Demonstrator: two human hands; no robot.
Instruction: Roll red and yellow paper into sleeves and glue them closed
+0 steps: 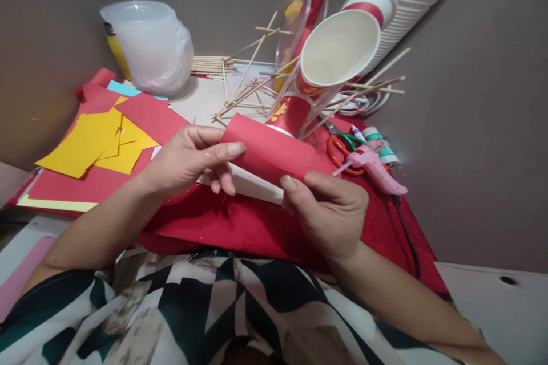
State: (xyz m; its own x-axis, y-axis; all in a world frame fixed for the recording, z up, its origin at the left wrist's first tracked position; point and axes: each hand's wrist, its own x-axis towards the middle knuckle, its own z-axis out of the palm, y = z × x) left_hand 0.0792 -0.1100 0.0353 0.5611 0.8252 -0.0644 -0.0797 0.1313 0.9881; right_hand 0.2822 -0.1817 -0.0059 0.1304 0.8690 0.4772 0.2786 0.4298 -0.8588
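A strip of red paper (268, 151) is stretched and slightly curved between my two hands above the table. My left hand (192, 157) pinches its left end, thumb on the near face. At its lower right corner my right hand (329, 208) grips it between thumb and fingers. Just behind the strip stands a red paper cup (290, 115) with a yellow print, partly hidden by the paper. A larger paper cup (340, 48) sits above it, its open mouth tilted towards me. Thin wooden sticks (242, 97) joined into frames stand around the cups.
Yellow paper pieces (92, 140) lie on red sheets at the left. Behind them stands a clear plastic container stack (148, 40). A pink glue gun (377, 171) and scissors (342, 145) lie at the right. A tall stack of white cups (415, 11) leans at the back right.
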